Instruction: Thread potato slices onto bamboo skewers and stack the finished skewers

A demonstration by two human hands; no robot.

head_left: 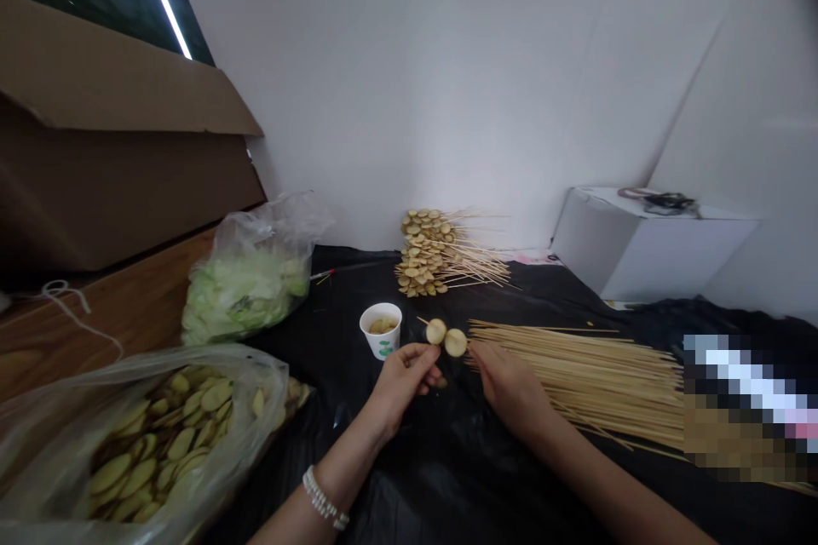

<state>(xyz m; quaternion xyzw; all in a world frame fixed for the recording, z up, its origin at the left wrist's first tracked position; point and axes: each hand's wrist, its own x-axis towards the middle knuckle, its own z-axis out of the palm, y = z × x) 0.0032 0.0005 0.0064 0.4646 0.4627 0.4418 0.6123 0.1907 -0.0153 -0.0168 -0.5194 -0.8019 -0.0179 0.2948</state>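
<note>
Left hand [402, 379]: up over the black plastic sheet, fingers pinched under the slices, gripping the skewer!
Bamboo skewer [421, 320]: thin tip poking out up-left, tilted low across the hands.
Potato slices [446, 337]: two pale round discs threaded side by side, nearly touching.
Right hand [508, 387]: fingertips right up against the right-hand slice, just beside the long pile of loose bamboo skewers [575, 379].

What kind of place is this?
It looks like a simple work spot for getting lots of food ready, maybe for a snack stall. There's a black plastic sheet, a bag of pale food slices, a pile of bare wooden skewers and a stack of filled skewers.
</note>
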